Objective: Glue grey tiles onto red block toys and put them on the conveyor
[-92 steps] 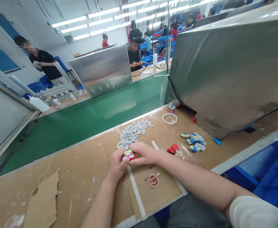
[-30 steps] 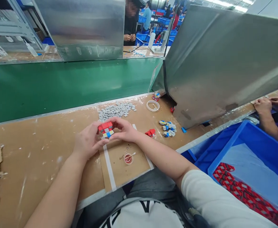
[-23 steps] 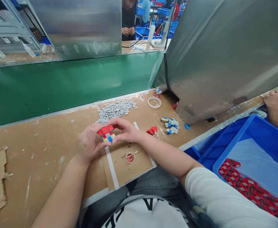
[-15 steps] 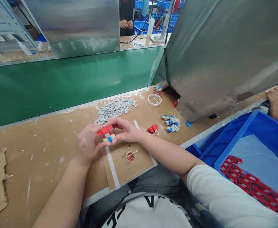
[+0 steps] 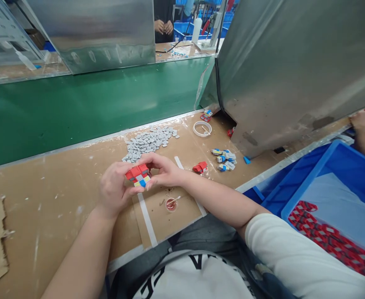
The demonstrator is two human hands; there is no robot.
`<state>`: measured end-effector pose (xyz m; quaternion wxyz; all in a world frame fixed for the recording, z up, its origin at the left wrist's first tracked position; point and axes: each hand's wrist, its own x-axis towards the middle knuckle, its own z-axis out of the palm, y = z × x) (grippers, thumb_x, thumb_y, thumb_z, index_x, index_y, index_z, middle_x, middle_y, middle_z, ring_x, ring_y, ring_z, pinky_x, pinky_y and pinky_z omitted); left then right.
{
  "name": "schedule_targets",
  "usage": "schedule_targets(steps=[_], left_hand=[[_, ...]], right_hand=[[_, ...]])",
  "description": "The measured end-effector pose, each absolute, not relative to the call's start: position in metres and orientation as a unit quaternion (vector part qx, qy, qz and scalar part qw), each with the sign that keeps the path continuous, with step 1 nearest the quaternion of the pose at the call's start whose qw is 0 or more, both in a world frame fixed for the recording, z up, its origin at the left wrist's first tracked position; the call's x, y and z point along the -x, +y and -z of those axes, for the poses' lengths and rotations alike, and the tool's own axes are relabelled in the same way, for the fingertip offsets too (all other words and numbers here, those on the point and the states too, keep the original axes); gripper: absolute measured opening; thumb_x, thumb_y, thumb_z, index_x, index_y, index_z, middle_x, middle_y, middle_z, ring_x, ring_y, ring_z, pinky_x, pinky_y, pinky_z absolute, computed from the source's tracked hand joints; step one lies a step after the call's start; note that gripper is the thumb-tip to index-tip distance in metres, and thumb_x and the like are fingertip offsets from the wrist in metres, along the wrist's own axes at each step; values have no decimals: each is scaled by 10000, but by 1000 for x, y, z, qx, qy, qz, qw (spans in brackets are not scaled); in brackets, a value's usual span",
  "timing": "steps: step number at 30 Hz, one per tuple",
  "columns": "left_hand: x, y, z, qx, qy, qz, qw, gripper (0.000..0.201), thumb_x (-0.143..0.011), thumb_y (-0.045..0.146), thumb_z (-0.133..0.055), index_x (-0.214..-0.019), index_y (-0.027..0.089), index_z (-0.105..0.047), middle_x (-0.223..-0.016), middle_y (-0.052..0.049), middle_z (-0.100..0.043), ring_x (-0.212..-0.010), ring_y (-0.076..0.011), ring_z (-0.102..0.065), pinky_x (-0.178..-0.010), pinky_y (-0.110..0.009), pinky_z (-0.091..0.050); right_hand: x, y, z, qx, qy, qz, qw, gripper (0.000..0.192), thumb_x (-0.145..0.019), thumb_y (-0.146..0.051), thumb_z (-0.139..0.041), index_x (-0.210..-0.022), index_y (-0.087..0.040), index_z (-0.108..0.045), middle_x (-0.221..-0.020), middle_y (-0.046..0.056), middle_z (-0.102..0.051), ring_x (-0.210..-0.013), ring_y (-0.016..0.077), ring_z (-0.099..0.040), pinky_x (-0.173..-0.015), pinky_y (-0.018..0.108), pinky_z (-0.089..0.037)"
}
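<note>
Brown workbench (image 5: 60, 187) carries grey chips (image 5: 148, 142), tape ring (image 5: 202, 128), red cap (image 5: 171, 204)

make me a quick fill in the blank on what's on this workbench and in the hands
1. The left hand and the right hand together hold a small toy block that is mostly ____ on top.
2. Just beyond the hands lies a pile of small ____ tiles.
3. The conveyor belt behind the workbench is ____.
4. The bin at the person's right is ____.

Missing words: red; grey; green; blue
</note>
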<state>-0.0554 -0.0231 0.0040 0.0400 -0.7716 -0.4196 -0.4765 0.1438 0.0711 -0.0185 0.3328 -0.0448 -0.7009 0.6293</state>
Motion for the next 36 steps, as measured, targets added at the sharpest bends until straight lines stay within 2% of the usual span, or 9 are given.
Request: schedule_targets(steps=[17, 22, 36], left_hand=[[55, -22, -4, 773, -412, 481, 39, 517, -1031, 685, -621, -1325, 262, -665, -1052, -112, -793, -943, -295, -766, -758, -422, -610], [54, -22, -5, 771, -414, 483, 38, 508, -1032, 679, -624, -1313, 258, -669, -1048, -110, -788, -918, -282, -758, -753, -411, -606], [53, -21, -5, 769, -408, 490, 39, 521, -1021, 689, -634, -1312, 258, -670, -1033, -106, -784, -902, -276, -754, -744, -406, -603]], right_hand=[[-144, 70, 18, 31, -695, -630, 344, 648, -835, -533, -929, -1312, -206, -636, -1192, 52, -679, -1014, 152, -650, -891, 308, -564], [-143, 71, 19, 35, -688, -639, 341, 694, -792, -566, -951, -1299, -206, -642, -1191, 53, -679, -1011, 157, -647, -893, 315, -567], [-142, 71, 22, 17, -698, -626, 347, 665, -839, -530, -925, -1333, -212, -616, -1201, 55, -663, -1020, 157, -641, -904, 316, -563]])
